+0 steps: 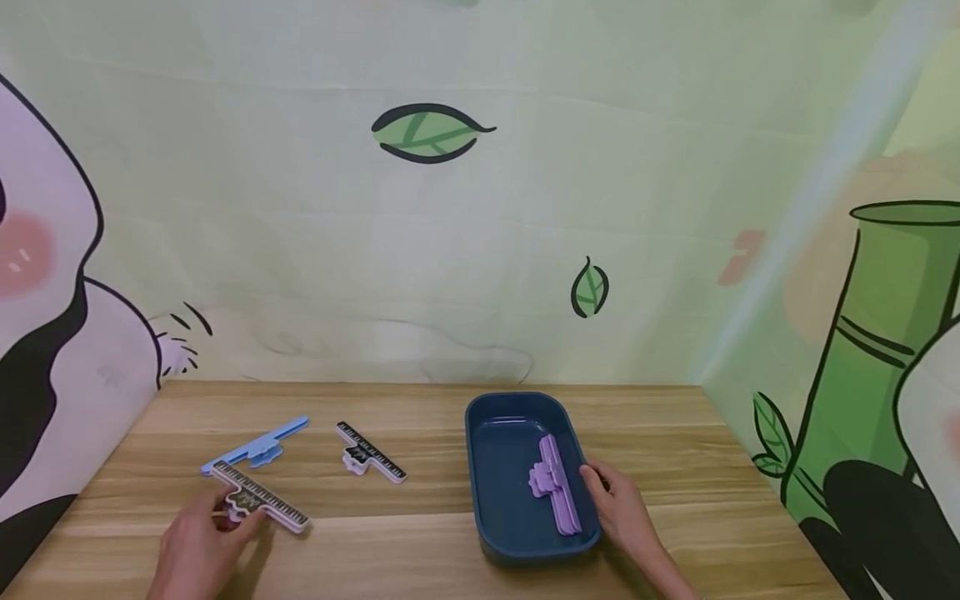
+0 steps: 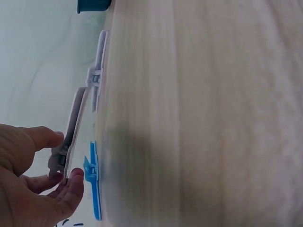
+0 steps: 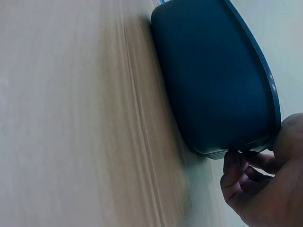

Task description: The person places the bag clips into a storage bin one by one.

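Observation:
In the head view my left hand point(image 1: 198, 546) pinches a white clip with a piano-key pattern point(image 1: 258, 497), raised off the table. The left wrist view shows thumb and fingers on the clip's handle tabs. Just behind it lies a blue clip point(image 1: 255, 448). A second piano-key clip point(image 1: 371, 452) lies farther right. My right hand point(image 1: 618, 508) grips the right rim of a dark blue rectangular bin point(image 1: 486, 500), thumb on top and fingers below the edge. A purple clip point(image 1: 555, 487) lies inside the bin, against its right side.
The wooden table point(image 1: 390, 558) ends at a wall cloth point(image 1: 300, 208) printed with leaves, bamboo and panda shapes. The bin stands right of the table's middle, and the loose clips lie on the left.

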The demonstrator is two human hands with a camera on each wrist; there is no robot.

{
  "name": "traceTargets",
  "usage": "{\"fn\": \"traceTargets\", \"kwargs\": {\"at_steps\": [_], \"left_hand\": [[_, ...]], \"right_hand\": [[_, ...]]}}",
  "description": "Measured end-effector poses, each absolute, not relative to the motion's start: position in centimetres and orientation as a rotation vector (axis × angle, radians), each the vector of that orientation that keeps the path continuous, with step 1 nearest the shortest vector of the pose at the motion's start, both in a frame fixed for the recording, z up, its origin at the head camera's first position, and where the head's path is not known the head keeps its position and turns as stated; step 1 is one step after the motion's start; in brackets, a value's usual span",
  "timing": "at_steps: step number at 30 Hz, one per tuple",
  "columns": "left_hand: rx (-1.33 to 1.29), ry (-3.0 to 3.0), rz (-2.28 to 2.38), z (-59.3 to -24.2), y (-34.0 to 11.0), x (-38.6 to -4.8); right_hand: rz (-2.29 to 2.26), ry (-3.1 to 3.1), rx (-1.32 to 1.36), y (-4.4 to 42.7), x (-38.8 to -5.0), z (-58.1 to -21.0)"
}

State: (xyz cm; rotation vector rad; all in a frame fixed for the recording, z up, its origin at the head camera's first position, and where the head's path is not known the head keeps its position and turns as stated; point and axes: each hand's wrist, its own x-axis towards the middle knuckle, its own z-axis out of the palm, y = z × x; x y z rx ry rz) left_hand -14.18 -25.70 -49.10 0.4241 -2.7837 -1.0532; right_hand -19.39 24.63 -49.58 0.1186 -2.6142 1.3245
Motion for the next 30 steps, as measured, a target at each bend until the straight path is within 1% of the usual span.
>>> {"fn": "traceTargets", "kwargs": {"at_steps": [6,17,20,25,30], "left_hand": [[0.415,-2.745,-1.047,-48.5,-25.6,-14.2],[0.503,-2.786,-1.106,-46.8,-26.4,-14.2],[0.449,-2.814,-1.101,-46.4,-26.8,-14.4],[0.288,-2.820,-1.044,-45.5,-27.2,-14.4],[0.264,-2.812,-1.060,-44.4,-26.9,-14.6]], "right_hand": [[1.321,-2.615,0.120,24.7,-19.4,-49.6],[1.300,-2.620,0.122,24.7,-19.4,-49.6],[1.296,-2.617,0.127,24.7,-19.4,-49.6],[1.284,-2.619,0.128,24.7,-19.4,-49.6],[1.286,-2.624,0.119,24.7,-19.5,-49.6]]}}
